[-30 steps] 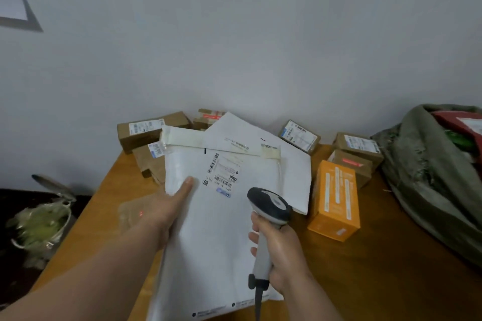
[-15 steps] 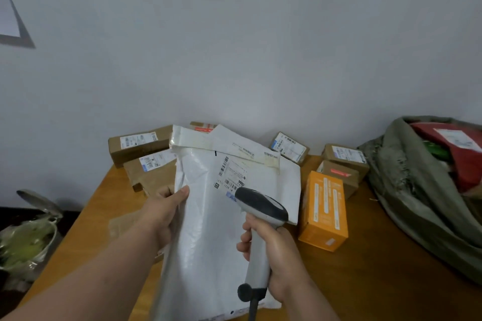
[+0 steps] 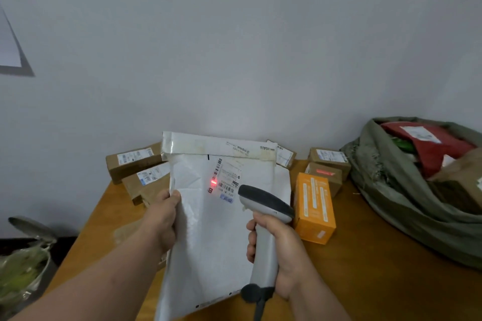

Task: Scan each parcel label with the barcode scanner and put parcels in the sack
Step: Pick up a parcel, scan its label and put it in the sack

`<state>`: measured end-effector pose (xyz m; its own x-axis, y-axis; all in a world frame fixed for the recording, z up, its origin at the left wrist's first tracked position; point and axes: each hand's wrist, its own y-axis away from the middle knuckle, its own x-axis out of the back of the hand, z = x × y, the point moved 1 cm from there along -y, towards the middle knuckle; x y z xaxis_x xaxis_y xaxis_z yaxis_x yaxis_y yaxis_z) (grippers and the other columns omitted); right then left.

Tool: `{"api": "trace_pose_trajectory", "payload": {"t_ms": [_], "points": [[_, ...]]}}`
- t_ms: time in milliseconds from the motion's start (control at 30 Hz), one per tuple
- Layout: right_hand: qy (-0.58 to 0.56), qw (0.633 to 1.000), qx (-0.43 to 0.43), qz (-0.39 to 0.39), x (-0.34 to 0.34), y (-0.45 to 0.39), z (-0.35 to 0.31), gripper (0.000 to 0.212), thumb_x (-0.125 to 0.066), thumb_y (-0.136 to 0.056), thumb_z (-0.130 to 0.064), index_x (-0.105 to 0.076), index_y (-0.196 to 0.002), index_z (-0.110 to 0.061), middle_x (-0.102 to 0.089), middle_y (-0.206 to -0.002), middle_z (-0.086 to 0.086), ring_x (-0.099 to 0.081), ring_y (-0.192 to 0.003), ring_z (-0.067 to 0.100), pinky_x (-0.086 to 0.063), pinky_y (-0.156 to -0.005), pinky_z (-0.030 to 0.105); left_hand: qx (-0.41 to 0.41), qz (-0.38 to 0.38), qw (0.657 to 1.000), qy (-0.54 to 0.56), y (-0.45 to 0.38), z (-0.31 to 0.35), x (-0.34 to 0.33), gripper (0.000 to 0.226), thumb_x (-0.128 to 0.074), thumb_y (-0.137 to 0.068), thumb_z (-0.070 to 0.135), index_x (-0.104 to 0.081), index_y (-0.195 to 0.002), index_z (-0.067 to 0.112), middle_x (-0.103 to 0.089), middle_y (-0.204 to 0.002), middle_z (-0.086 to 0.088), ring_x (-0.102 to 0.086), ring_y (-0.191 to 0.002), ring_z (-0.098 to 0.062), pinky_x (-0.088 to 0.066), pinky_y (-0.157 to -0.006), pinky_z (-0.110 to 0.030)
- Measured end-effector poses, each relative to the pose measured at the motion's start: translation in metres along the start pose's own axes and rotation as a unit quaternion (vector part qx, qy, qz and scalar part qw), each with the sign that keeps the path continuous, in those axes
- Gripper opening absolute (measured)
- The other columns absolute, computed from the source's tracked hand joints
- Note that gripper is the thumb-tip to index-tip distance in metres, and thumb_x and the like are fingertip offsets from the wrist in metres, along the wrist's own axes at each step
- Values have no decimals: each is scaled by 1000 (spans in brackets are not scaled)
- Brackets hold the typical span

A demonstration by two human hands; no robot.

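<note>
Brown cardboard boxes (image 3: 133,164) sit at the wooden table's (image 3: 378,268) far left; the left hand (image 3: 163,219) grips the white mailer's (image 3: 216,237) left edge, holding it raised and tilted; a red scan dot (image 3: 213,181) glows on its label (image 3: 226,177); the right hand (image 3: 280,250) curls round the barcode scanner (image 3: 263,232); beyond, an orange box (image 3: 314,207); the green sack (image 3: 407,198) lies open at right, parcels inside.

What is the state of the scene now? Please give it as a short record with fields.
left hand: grips the left edge of the white mailer, held up
right hand: grips the scanner, aimed at the mailer
label: on the mailer's upper part, red light spot on it
sack: open, at the right on the table, parcels inside
orange box: on the table, right of the mailer
</note>
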<state>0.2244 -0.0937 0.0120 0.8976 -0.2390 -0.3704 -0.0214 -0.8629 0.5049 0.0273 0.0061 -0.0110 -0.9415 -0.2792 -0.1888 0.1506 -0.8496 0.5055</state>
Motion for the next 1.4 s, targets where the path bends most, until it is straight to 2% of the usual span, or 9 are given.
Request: {"api": "trace_pose_trajectory", "payload": {"t_ms": [233, 400, 500, 600, 867, 1100, 1267, 1400], "points": [[10, 1000, 9, -9, 1, 17, 4, 41, -80, -58, -37, -70, -85, -7, -63, -71, 10, -58, -60, 18, -51, -61, 32, -24, -18, 999, 25, 13, 3, 0, 19, -44, -106, 19, -62, -105, 18, -68, -109, -12, -64, -101, -33, -51, -87, -45], [10, 999, 30, -5, 4, 25, 1, 40, -79, -58, -37, -70, -83, -7, -62, -70, 9, -58, -59, 18, -49, -61, 33, -29, -22, 999, 24, 23, 5, -3, 21, -43, -106, 17, -62, -98, 19, -68, -105, -11, -64, -96, -31, -51, -79, -41], [2, 999, 42, -2, 6, 31, -2, 38, -79, -58, -36, -69, -81, -7, -61, -68, 9, -57, -57, 18, -48, -60, 32, -31, -28, 999, 26, 31, 6, -4, 19, -44, -106, 17, -62, -99, 18, -67, -106, -12, -63, -97, -31, -50, -86, -45], [3, 999, 42, -1, 8, 35, -3, 40, -79, -59, -37, -69, -82, -7, -61, -70, 9, -57, -58, 18, -49, -59, 32, -32, -34, 999, 28, 36, 7, -6, 17, -45, -105, 18, -62, -104, 16, -67, -112, -14, -63, -105, -34, -50, -96, -49], [-3, 999, 47, 5, 19, 44, -4, 40, -79, -59, -37, -69, -83, -7, -62, -70, 9, -57, -58, 17, -50, -59, 31, -28, -50, 998, 27, 48, 3, -20, 17, -46, -105, 18, -61, -101, 17, -66, -111, -14, -62, -105, -34, -50, -93, -47], [-21, 998, 54, 7, 40, 54, -11, 35, -79, -64, -34, -68, -82, -6, -60, -68, 8, -56, -56, 17, -49, -58, 30, -15, -61, 998, 14, 62, -5, -38, 16, -49, -104, 21, -63, -99, 17, -67, -112, -11, -62, -108, -35, -48, -101, -52], [-30, 998, 51, 20, 68, 63, -21, 25, -75, -80, -28, -68, -84, -5, -59, -67, 8, -55, -55, 16, -48, -55, 30, -28, -57, 998, -8, 76, -14, -67, 18, -46, -105, 20, -61, -96, 14, -65, -103, -9, -61, -92, -27, -47, -89, -44], [-23, 997, 59, 37, 102, 77, -35, 22, -74, -83, -26, -69, -85, -4, -58, -65, 8, -54, -54, 16, -47, -55, 29, -22, -59, 998, -17, 88, -27, -97, 17, -48, -104, 22, -60, -92, 18, -63, -100, -7, -58, -90, -27, -45, -88, -45]]}}
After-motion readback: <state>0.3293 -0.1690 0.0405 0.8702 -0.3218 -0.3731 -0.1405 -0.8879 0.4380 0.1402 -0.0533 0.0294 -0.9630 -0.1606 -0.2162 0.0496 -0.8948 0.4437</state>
